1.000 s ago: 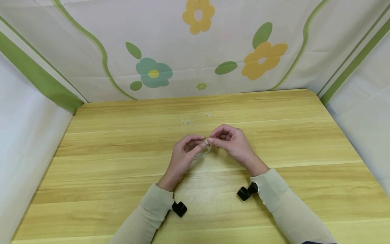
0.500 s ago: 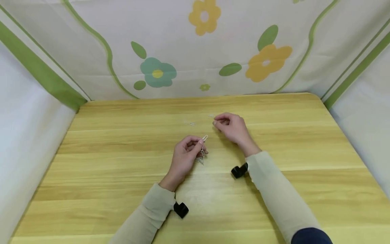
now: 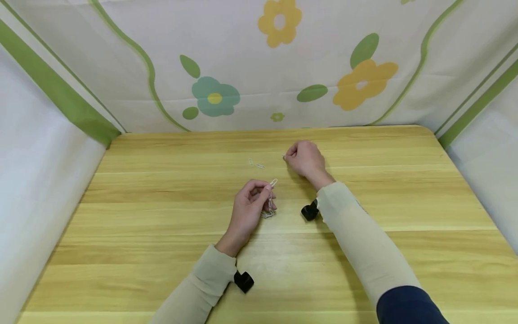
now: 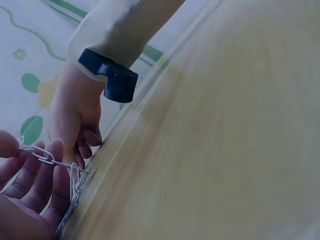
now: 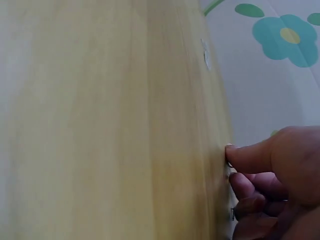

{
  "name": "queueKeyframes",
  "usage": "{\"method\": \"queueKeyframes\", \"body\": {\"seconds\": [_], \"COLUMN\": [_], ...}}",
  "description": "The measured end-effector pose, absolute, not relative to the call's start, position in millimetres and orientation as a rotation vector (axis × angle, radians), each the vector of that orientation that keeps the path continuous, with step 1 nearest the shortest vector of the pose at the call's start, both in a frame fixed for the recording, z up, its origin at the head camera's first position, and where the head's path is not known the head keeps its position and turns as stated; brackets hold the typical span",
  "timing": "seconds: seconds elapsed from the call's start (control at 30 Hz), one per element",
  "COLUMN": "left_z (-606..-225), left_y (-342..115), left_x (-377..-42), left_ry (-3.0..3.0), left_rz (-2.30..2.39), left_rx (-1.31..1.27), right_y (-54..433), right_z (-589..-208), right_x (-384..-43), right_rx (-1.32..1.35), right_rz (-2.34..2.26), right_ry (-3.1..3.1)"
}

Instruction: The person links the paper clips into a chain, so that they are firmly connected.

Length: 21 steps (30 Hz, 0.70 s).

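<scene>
My left hand (image 3: 247, 203) pinches the end of a chain of linked paper clips (image 3: 270, 200) between thumb and forefinger. One clip sticks up past the fingertips, and the rest hangs down beside the palm. The left wrist view shows the linked chain (image 4: 74, 187) drooping across the fingers of the left hand (image 4: 35, 185). Farther back, my right hand (image 3: 306, 158) is down at the tabletop, its thumb and finger pinching a paper clip (image 3: 284, 156). Most of that clip is hidden by the fingers. In the right wrist view, the right hand (image 5: 280, 175) has its fingertips at the table surface.
Two loose paper clips, one upright in view (image 3: 250, 162) and one slanted clip (image 3: 260, 166), lie left of the right hand on the wooden table (image 3: 162, 216). A flowered curtain (image 3: 251, 67) stands behind the table's back edge.
My right hand has left the chain and reached away to the loose clip at the back, fingers closing on it. The left hand stays nearly still, chain hanging from it. The view has shifted slightly.
</scene>
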<state>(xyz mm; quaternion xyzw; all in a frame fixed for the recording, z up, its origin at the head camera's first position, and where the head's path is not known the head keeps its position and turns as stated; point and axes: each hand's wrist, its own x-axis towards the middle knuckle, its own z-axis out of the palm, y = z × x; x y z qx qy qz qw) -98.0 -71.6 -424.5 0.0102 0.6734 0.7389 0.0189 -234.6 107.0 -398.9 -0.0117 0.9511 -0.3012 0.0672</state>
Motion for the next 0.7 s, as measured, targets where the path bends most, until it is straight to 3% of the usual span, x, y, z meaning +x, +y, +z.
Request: {"method": "queueKeyframes", "body": {"seconds": [0.13,0.4,0.7], "left_z": [-424,-425,-425], "left_y": [-72,-71,-72], "left_x": [-98,-98,-96], "left_ry": [2.094,2.089,2.049], "left_rz": [2.297,2.291,2.289], "left_rx": [0.038,0.009,0.037], "right_y": [114,134,140], "right_z": [-399,-412,-418], "right_x": [-220,-174,-145], "right_rx": [-0.138,-0.12,-0.171], "right_rz": [-1.01,-1.692,-1.834], "right_ry": [2.829,2.33,2.191]}}
